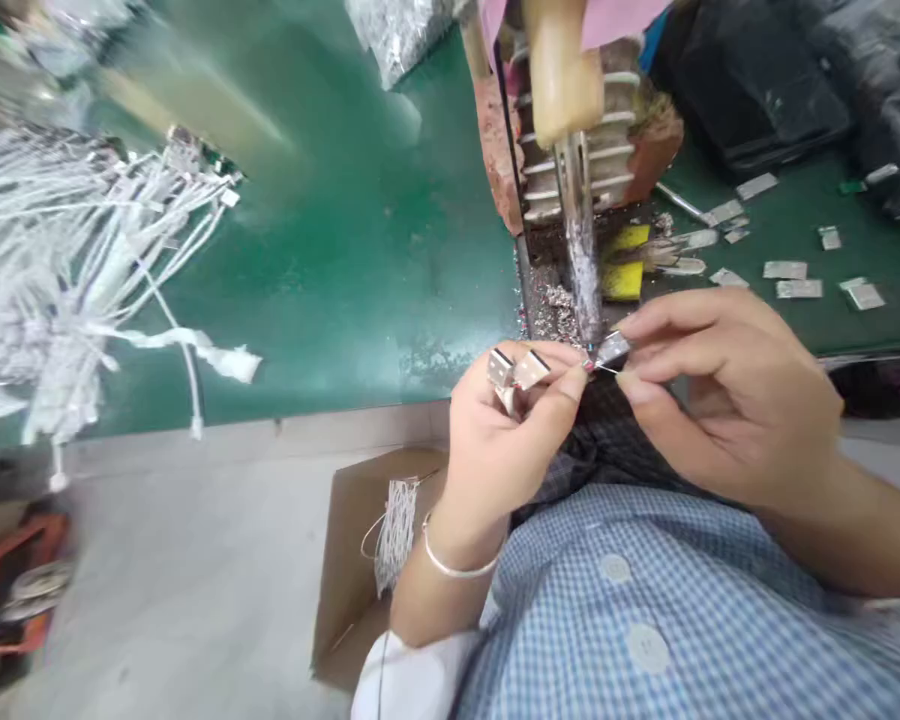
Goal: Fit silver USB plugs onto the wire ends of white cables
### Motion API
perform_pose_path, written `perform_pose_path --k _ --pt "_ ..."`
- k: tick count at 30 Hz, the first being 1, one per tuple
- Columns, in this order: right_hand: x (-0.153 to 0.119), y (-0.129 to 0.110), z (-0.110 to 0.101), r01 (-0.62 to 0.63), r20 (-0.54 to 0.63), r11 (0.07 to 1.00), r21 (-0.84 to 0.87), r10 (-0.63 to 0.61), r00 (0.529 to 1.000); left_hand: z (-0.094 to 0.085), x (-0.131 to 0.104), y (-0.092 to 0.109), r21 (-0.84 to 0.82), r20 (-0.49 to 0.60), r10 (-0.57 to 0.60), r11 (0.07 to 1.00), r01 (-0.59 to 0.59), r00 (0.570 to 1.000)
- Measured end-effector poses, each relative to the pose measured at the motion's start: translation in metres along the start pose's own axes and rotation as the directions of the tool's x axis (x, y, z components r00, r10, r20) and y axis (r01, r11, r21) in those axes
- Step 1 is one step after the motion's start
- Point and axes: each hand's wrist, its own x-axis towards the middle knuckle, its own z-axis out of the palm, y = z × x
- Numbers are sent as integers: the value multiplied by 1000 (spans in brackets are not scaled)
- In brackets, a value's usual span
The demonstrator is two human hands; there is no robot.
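Note:
My left hand point(506, 430) is closed, with two silver USB plugs point(531, 370) sticking out between its fingers on white cable. Its thumb and forefinger pinch a thin wire end with a bit of red, at the iron's tip. My right hand point(720, 400) pinches another silver USB plug point(613, 349) between thumb and fingers, close beside that wire end. A soldering iron point(579, 230) with a wooden handle points down from above. Its dark tip meets the work between my fingertips; whether it touches the wire or the plug, I cannot tell.
Bundled white cables point(105, 260) lie on the green table point(330, 220) at left. Brick pieces point(499, 150), a metal coil rack, yellow sponge point(624, 280) and solder crumbs surround the iron. Loose metal plug shells point(799, 289) lie at right. A cardboard box point(352, 540) stands below.

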Motion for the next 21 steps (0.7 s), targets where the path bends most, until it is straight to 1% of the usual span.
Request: perform_pose_path --k 4,11,15,21 --pt "0 0 0 -33 6 999 3 33 999 0 2 -1 -14 -5 12 1000 -13 1000" --pt "1 2 1 -18 -8 1000 6 18 1000 0 0 -3 10 0 31 999 -31 1000" --pt "2 0 1 -34 12 999 -1 34 999 -1 0 -2 14 10 30 999 -30 1000" --pt "-1 -2 1 -43 32 998 36 41 999 -1 -2 -1 23 20 21 1000 -21 1000"
